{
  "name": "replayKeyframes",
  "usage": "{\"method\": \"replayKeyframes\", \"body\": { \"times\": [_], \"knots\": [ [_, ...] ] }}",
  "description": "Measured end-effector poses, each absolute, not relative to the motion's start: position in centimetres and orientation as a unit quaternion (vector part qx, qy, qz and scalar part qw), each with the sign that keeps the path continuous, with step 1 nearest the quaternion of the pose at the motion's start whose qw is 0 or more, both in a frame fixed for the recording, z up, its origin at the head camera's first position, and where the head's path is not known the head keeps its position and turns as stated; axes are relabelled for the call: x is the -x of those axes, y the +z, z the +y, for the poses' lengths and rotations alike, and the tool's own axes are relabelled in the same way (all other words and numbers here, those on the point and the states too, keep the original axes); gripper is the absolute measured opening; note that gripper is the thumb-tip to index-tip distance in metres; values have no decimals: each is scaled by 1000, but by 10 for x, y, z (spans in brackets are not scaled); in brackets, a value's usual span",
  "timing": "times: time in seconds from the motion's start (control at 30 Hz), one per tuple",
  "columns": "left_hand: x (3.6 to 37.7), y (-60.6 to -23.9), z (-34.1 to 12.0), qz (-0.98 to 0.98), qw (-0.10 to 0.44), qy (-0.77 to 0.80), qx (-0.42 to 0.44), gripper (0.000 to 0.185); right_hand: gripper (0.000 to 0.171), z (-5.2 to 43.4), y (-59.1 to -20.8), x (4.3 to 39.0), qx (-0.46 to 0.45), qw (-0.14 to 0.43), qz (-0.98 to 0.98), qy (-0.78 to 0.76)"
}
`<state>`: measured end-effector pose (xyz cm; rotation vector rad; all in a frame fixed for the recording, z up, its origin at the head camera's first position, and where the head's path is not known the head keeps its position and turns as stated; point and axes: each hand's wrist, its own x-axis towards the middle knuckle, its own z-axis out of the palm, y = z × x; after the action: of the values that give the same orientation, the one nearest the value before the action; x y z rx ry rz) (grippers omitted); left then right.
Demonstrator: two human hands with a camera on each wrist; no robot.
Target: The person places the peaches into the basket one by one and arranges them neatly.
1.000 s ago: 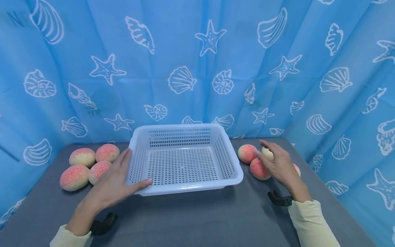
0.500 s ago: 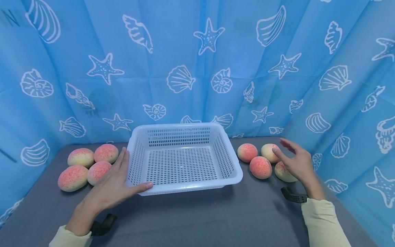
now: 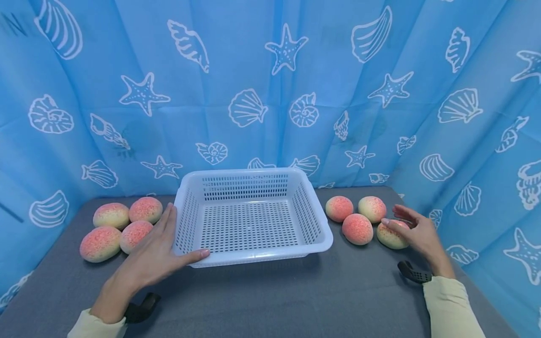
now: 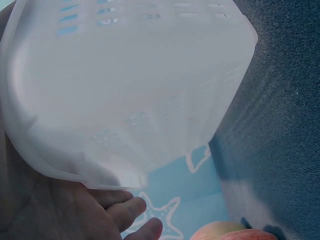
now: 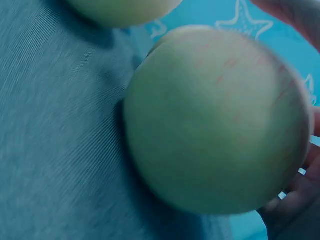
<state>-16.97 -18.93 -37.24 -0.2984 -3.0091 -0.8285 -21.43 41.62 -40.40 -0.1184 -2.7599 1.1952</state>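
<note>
So the right hand (image 3: 418,232) is cupped around a pink-and-yellow speckled round peach (image 3: 390,236) at the right of the frame, on the grey cloth-covered table (image 3: 270,300). Fingers are spread and loosely curved over the peach's right side, fingertips touching it, but it isn't lifted and I can't tell if the grip is actually tight. In the right wrist view the same peach (image 5: 215,120) fills nearly the whole picture, with fingers showing at its edge.

Three more speckled peaches (image 3: 357,228) sit just left of it, bunched close together, near the right wall of a white perforated plastic basket (image 3: 252,253) in the middle of the frame.

The left hand (image 3: 154,256) lies flat against the basket's lower left corner, fingers straight and together along the side wall, thumb stretched out along the front rim. Another four peaches (image 3: 112,215) are clustered at the left, just beside that hand.

Behind everything hangs a blue curtain with white shells and starfish (image 3: 287,49).
</note>
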Motion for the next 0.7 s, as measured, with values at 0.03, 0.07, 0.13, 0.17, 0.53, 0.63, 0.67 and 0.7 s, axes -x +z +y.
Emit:
{"method": "replayKeyframes", "body": {
  "times": [0.03, 0.07, 0.13, 0.17, 0.53, 0.63, 0.67, 0.7],
  "knots": [
    [170, -373, -189, -960, 4, -265, 95, 135, 85, 418, -406, 214, 37, 61, -917, 394],
    [170, -373, -189, -959, 4, -266, 96, 135, 84, 419, -408, 214, 35, 56, -918, 391],
    [170, -373, -190, -959, 5, -267, 97, 135, 85, 420, -412, 214, 37, 43, -919, 390],
    [170, -373, -190, -959, 4, -267, 97, 135, 86, 421, -413, 214, 38, 36, -919, 392],
    [170, -373, -189, -958, 1, -269, 95, 134, 83, 431, -430, 212, 31, -2, -909, 415],
    [170, -373, -189, -958, 0, -270, 95, 134, 83, 431, -431, 211, 27, -7, -910, 414],
    [170, -373, -189, -958, -1, -271, 95, 134, 82, 432, -430, 211, 26, -8, -911, 412],
    [170, -373, -189, -958, -1, -271, 96, 134, 82, 432, -430, 211, 27, -8, -912, 410]
  ]
}}
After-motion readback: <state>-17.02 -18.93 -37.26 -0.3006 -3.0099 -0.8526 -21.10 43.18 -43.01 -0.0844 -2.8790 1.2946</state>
